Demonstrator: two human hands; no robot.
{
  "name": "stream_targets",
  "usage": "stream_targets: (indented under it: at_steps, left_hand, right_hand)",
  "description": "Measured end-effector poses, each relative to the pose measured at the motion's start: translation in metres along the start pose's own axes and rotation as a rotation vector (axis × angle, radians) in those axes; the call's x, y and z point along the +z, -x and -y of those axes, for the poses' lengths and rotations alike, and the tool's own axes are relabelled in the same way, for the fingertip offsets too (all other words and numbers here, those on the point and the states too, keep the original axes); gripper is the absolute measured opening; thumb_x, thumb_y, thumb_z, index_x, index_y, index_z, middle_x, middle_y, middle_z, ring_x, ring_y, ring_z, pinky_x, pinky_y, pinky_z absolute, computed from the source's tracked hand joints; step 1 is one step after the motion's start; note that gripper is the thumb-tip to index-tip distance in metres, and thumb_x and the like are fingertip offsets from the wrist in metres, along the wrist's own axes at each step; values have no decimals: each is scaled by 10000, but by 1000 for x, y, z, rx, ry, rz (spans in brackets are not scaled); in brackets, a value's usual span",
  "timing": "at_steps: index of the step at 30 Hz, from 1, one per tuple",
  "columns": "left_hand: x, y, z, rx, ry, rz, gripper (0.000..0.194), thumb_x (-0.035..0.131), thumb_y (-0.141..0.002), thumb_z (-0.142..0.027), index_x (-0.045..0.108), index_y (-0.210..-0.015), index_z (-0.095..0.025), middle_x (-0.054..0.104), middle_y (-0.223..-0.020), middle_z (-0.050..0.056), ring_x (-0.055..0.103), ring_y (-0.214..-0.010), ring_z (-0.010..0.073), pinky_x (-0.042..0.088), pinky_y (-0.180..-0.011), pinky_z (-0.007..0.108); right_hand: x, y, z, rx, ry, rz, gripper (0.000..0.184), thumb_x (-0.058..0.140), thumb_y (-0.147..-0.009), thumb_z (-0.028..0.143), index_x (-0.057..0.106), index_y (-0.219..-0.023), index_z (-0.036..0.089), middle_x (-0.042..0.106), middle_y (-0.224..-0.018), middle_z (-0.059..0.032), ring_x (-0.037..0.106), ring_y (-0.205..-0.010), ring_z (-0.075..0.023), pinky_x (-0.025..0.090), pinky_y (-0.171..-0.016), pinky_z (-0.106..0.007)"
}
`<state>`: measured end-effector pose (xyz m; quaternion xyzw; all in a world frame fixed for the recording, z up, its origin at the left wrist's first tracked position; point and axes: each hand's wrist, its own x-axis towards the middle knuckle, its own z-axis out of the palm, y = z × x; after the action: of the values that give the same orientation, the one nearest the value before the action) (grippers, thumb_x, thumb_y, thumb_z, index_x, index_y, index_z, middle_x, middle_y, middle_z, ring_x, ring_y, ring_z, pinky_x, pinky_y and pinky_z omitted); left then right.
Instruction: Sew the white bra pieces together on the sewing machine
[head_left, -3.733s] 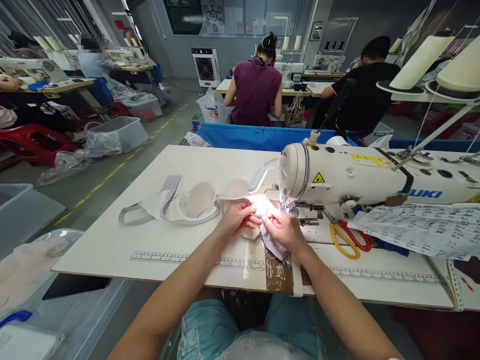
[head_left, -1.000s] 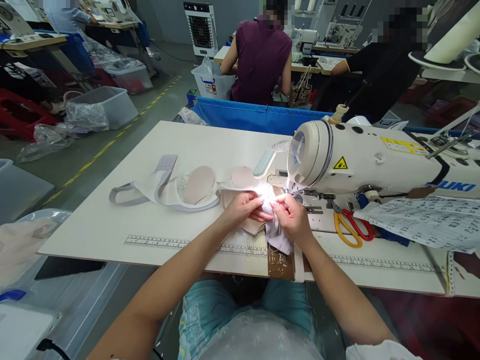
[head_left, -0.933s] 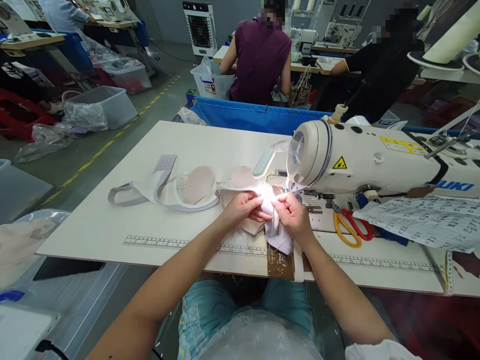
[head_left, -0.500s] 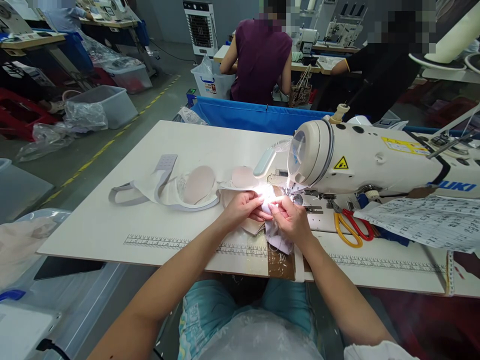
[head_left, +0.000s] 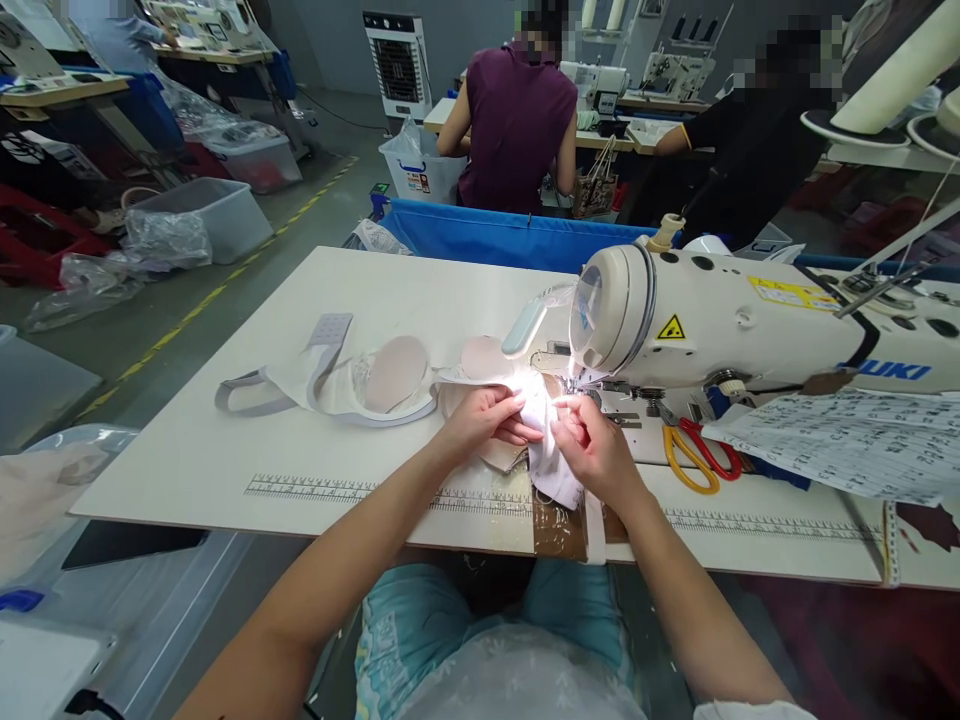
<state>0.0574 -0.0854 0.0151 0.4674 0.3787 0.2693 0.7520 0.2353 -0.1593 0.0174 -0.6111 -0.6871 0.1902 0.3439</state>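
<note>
A white bra (head_left: 343, 390) with pale pink pads lies across the table, its right end running under the sewing machine's lit needle area. My left hand (head_left: 489, 418) is closed on the bra's edge just left of the needle. My right hand (head_left: 596, 448) has curled fingers pinching the edge of the bra's pale wing in front of the presser foot. That wing hangs down between the two hands toward the table's front edge. Glare hides the stitching spot. The white sewing machine (head_left: 675, 310) stands right behind my right hand.
Yellow-handled scissors (head_left: 691, 462) and red-handled ones (head_left: 720, 452) lie right of my hand, beside a written paper sheet (head_left: 862, 440). A printed ruler (head_left: 322, 487) runs along the table's front. Beyond a blue cloth trough (head_left: 480, 222), a person in purple (head_left: 517, 125) sits working.
My right hand has moved slightly right and its fingers have drawn away from the left hand's fingertips. The bra's wing between them now lies flatter and more spread out.
</note>
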Motion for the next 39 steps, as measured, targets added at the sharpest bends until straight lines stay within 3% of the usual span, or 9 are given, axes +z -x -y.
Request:
stream_targets:
  at_steps: [3, 7, 14, 17, 20, 23, 29, 35, 39]
  left_hand:
    - [0, 0, 1, -9, -4, 4, 166, 520, -930, -246, 524, -804, -137, 724, -649, 104, 732, -698, 183, 570, -617, 218]
    - [1, 1, 1, -16, -13, 9, 186, 535, -922, -280, 529, -800, -140, 732, -671, 112, 732, -712, 187, 578, -636, 233]
    - [2, 1, -1, -40, -37, -28, 164, 507, -936, -261, 554, -842, -134, 744, -720, 116, 730, -697, 166, 577, -622, 211]
    - [1, 0, 0, -37, -37, -26, 160, 513, -933, -258, 547, -834, -136, 743, -717, 116, 730, -694, 165, 575, -613, 204]
    - [0, 0, 1, -34, -34, -23, 153, 512, -934, -257, 540, -841, -139, 743, -717, 115, 731, -695, 166, 576, -608, 203]
    - [0, 0, 1, -32, -30, -21, 152, 511, -934, -257, 540, -841, -140, 743, -716, 114, 732, -702, 170, 580, -610, 210]
    - [0, 0, 0, -43, 3, -23, 190, 557, -909, -285, 536, -789, -139, 743, -740, 139, 733, -700, 185, 591, -630, 226]
    - [-2, 0, 0, -49, 33, -5, 177, 531, -923, -272, 547, -822, -127, 742, -748, 154, 734, -701, 183, 588, -626, 211]
    - [-3, -1, 1, -49, 37, 17, 175, 537, -917, -276, 551, -835, -123, 741, -755, 159, 735, -718, 191, 592, -637, 217]
  right_hand:
    - [-24, 23, -14, 98, 101, 13, 308, 388, -936, 384, 521, -1153, 211, 567, -710, 11, 546, -594, -149, 441, -588, -266]
    - [-45, 47, -47, 151, 309, -160, 295, 332, -935, 313, 558, -1079, 189, 668, -1052, -99, 634, -913, -225, 488, -723, -321]
    - [-41, 52, -59, 74, 543, -122, 331, 376, -941, 335, 605, -1139, 204, 681, -1070, -83, 649, -904, -232, 500, -642, -316]
    - [-50, 56, -65, 27, 560, -240, 332, 396, -941, 346, 621, -1142, 210, 648, -1127, -90, 625, -972, -227, 507, -705, -308]
    - [-70, 65, -83, 21, 703, -362, 344, 374, -924, 303, 648, -1083, 168, 644, -1060, -135, 591, -1004, -281, 483, -832, -396]
    - [-89, 72, -100, 70, 828, -221, 395, 420, -886, 386, 637, -1089, 126, 643, -997, -166, 600, -913, -312, 492, -768, -429]
    - [-113, 71, -110, 227, 822, 15, 348, 438, -824, 429, 634, -932, 163, 686, -868, -139, 648, -744, -285, 452, -531, -339]
    - [-123, 91, -106, 293, 635, -47, 399, 497, -773, 521, 582, -977, 189, 700, -801, -81, 641, -619, -242, 428, -481, -311]
    - [-103, 101, -76, 71, 691, -71, 365, 474, -837, 507, 595, -980, 194, 680, -765, -64, 607, -615, -214, 421, -569, -320]
